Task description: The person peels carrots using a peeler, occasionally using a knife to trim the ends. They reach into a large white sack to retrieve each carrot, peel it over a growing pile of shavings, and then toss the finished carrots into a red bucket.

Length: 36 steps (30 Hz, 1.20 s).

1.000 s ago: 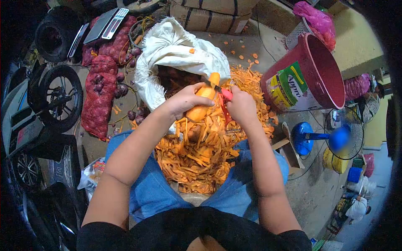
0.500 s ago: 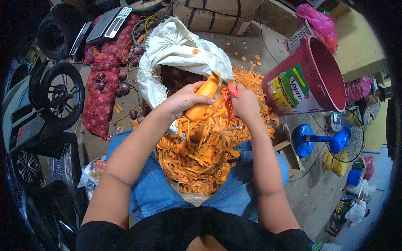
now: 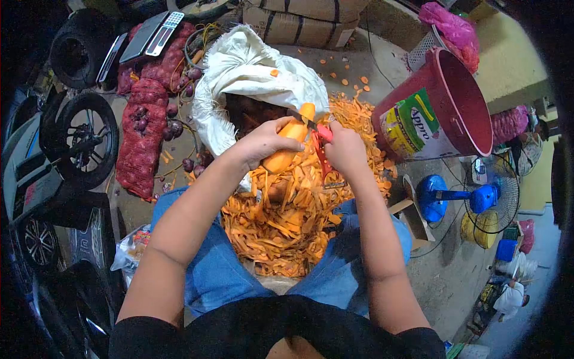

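Note:
My left hand (image 3: pixel 266 142) is wrapped round a thick, peeled carrot (image 3: pixel 280 161), its top end pointing away from me. In my right hand (image 3: pixel 347 148) is a knife (image 3: pixel 323 133) with a pinkish-red handle. Its dark blade lies across the carrot near the top, where an end piece (image 3: pixel 307 110) stands above the blade. A red peeler-like tool (image 3: pixel 321 158) hangs beneath the right hand; its grip there is partly hidden. Below both hands spreads a big heap of orange peelings (image 3: pixel 281 233), between my knees.
A white woven sack (image 3: pixel 257 66) gapes open just beyond the carrot. To the right stand a tilted dark-red bucket (image 3: pixel 412 128) and a blue fan (image 3: pixel 433 197). Net bags of red onions (image 3: pixel 142 161) and a scale (image 3: pixel 143 39) are on the left. Carrot slices dot the floor.
The knife blade has moved down from the carrot's tip to a lower spot across its upper part. My right hand has shifted slightly toward me; the left hand keeps its hold.

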Motion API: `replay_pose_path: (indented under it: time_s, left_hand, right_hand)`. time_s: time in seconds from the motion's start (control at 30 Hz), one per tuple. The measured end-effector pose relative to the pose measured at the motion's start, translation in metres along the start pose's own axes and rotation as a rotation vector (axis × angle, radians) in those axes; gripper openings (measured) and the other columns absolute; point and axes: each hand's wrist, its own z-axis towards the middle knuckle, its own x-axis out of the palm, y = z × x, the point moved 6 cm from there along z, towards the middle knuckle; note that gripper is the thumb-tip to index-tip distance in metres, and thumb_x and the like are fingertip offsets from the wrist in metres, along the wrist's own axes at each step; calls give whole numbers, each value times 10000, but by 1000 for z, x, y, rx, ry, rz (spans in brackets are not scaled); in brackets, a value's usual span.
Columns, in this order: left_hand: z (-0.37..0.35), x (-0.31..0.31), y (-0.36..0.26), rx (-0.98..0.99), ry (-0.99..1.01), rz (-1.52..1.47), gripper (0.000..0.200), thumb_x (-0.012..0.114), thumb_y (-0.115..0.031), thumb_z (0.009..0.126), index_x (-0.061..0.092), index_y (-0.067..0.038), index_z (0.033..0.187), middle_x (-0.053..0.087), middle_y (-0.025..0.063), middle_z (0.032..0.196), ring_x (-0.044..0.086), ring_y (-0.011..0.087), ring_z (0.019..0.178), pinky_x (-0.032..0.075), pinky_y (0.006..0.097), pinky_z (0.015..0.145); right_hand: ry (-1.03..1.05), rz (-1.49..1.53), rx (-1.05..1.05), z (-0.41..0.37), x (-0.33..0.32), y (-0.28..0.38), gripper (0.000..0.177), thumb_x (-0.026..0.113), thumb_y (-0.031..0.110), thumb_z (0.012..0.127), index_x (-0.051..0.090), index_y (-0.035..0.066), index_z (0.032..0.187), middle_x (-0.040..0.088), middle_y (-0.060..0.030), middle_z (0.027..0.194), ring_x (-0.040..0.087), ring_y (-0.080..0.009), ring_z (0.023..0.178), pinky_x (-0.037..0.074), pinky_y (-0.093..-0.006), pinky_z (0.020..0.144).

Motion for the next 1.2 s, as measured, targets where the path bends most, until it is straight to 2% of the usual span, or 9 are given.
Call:
replay_pose_path:
  time_s: [0.23, 0.3, 0.4, 0.73, 0.8, 0.93, 1.03, 1.13, 1.2]
  left_hand:
    - [0, 1, 2, 59, 46, 40, 587, 623, -69, 597, 366, 18, 1118, 490, 92, 935, 494, 140, 800, 414, 243, 685]
    - [-5, 6, 2, 17, 98, -1, 646, 616, -69, 594, 327, -9, 1169, 457, 74, 1029, 450, 131, 911, 363, 246, 794]
    - [-3, 3, 1, 63, 78, 12, 628, 628, -70, 592, 348, -1, 1150, 491, 89, 960, 493, 134, 805, 414, 245, 700]
    - [-5, 2, -1, 79, 84, 27, 626, 636, -103, 589, 359, 1, 1141, 489, 87, 954, 485, 129, 821, 400, 235, 707]
    - [-13, 7, -5, 82, 119, -19, 624, 634, -98, 589, 358, 2, 1140, 489, 84, 950, 479, 127, 827, 392, 232, 718]
    - [-12, 1, -3, 84, 82, -4, 626, 633, -92, 586, 357, 3, 1139, 490, 77, 950, 478, 124, 824, 391, 230, 717]
    - [-7, -4, -1, 60, 59, 51, 598, 622, -111, 614, 357, 4, 1137, 490, 70, 948, 476, 117, 825, 392, 227, 712]
    - [-1, -12, 2, 29, -39, -45, 452, 484, -290, 758, 385, -38, 1119, 495, 49, 922, 494, 126, 755, 426, 244, 656]
    - [5, -18, 9, 7, -86, -175, 405, 452, -295, 776, 406, -41, 1087, 513, 57, 889, 511, 140, 729, 433, 251, 643]
  right_hand:
    - [-17, -19, 10, 3, 2, -8, 161, 507, 122, 635, 482, 14, 752, 544, -187, 644, 545, -328, 617, 434, -412, 578]
    - [-22, -44, 66, 6, 4, -18, 166, 502, 130, 643, 483, 10, 756, 547, -191, 654, 546, -332, 624, 434, -417, 584]
    - [-21, -60, 75, 7, 5, -16, 162, 501, 128, 646, 483, 5, 751, 548, -189, 657, 546, -337, 628, 434, -420, 584]
    - [-128, -83, 190, 8, -3, -24, 170, 492, 138, 656, 489, -8, 744, 547, -185, 618, 548, -337, 602, 437, -419, 567]
    - [-128, -52, 343, 9, -5, -48, 203, 492, 151, 658, 499, -20, 768, 550, -202, 653, 548, -343, 634, 436, -416, 587]
    - [-127, -41, 391, 8, -6, -54, 209, 492, 158, 658, 511, -18, 769, 553, -211, 694, 545, -346, 689, 428, -417, 626]
    - [-86, -2, 382, 9, -2, -46, 194, 483, 156, 661, 523, -5, 762, 554, -210, 723, 539, -343, 733, 417, -418, 661]
    - [-48, 108, 381, 11, 16, -44, 194, 481, 151, 662, 533, 3, 776, 553, -207, 732, 533, -345, 735, 411, -419, 667]
    - [42, 250, 280, 12, 34, -35, 205, 487, 156, 664, 535, 1, 788, 546, -216, 732, 526, -352, 729, 408, -418, 662]
